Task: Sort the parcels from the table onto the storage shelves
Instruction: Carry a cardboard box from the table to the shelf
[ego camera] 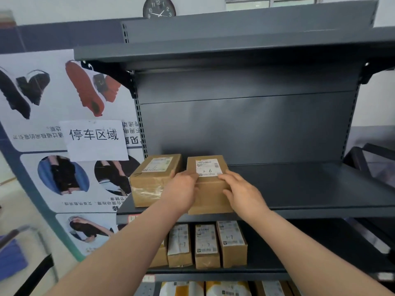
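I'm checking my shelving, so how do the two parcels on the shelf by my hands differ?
The right parcel is gripped by the left hand and the right hand; no hand grips the left parcel. The left parcel has glossy clear tape on its front; the right parcel's front looks plain. Both are brown cardboard boxes with white labels on top, side by side on one shelf.

White paper sign [95, 138], fixed over the poster [32, 129] at left, read 停车区域. The poster's own print stood inverted and could not be read. Wall clock [159, 7], far top, showed numerals 9, 10, 11, 12, 1, 2, 3. The parcel [210, 193] bore a label [208, 167] with a handwritten 9 beside short strokes; its fine print was illegible. Boxes [232, 242] one level below carried handwritten marks resembling L-1.
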### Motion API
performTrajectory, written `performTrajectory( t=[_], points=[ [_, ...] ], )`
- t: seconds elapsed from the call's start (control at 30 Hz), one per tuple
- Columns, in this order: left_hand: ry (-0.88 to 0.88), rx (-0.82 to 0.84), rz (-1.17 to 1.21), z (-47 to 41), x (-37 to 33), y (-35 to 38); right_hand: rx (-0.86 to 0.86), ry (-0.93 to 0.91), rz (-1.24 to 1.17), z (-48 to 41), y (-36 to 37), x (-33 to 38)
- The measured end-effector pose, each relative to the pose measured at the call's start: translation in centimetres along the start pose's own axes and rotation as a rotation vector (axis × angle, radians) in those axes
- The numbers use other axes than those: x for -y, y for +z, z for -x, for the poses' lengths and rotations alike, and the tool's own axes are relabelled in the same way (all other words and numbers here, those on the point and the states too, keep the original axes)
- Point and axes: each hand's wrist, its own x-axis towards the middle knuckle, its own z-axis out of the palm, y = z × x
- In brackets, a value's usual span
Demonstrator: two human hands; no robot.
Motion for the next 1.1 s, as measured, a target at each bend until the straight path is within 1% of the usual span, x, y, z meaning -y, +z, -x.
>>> performTrajectory(
  t=[0.1, 0.23, 0.3, 0.43, 0.53, 0.63, 0.7, 0.77, 0.87, 0.93, 1.03, 1.1],
  points=[
    [-0.048, 0.03, -0.076, -1.6, 0.3, 0.7, 0.017, 0.013, 0.034, -1.7, 0.8, -0.2],
    [-0.09, 0.056, -0.09, -3.0, 0.4, 1.0, 0.009, 0.018, 0.029, -3.1, 1.6, -0.3],
    [-0.088, 0.05, -0.063, -3.2, 0.5, 1.0, -0.002, 0.022, 0.029, -3.3, 1.8, -0.3],
    [-0.065, 0.027, -0.053, -3.1, 0.7, 1.2, 0.002, 0.043, 0.12, -3.4, 2.0, 0.0],
    [-0.042, 0.023, -0.069, -3.1, 0.7, 1.0, 0.039, 0.051, 0.166, -3.4, 1.6, 0.4],
    [-0.034, 0.025, -0.1, -3.2, 0.7, 0.6, 0.106, 0.038, 0.16, -3.1, 0.8, 0.4],
    [-0.034, 0.009, -0.115, -3.2, 0.4, 0.6, 0.109, 0.039, 0.182, -2.3, 0.2, 0.2],
    [0.023, -0.037, -0.136, -2.9, -0.4, 1.1, 0.055, 0.036, 0.217, -1.3, -0.4, -0.1],
    [0.197, -0.104, -0.131, -1.8, -2.7, 2.0, 0.036, 0.074, 0.284, 1.1, -1.4, -1.1],
    [0.299, -0.073, -0.1, -1.1, -5.0, 2.5, 0.058, 0.129, 0.344, 3.7, -2.1, -2.2],
    [0.378, 0.022, -0.068, -0.4, -9.0, 3.2, 0.068, 0.189, 0.426, 8.0, -3.9, -4.2],
    [0.445, 0.06, -0.04, 0.2, -11.8, 3.7, 0.104, 0.237, 0.461, 10.9, -5.5, -5.8]
  ],
)
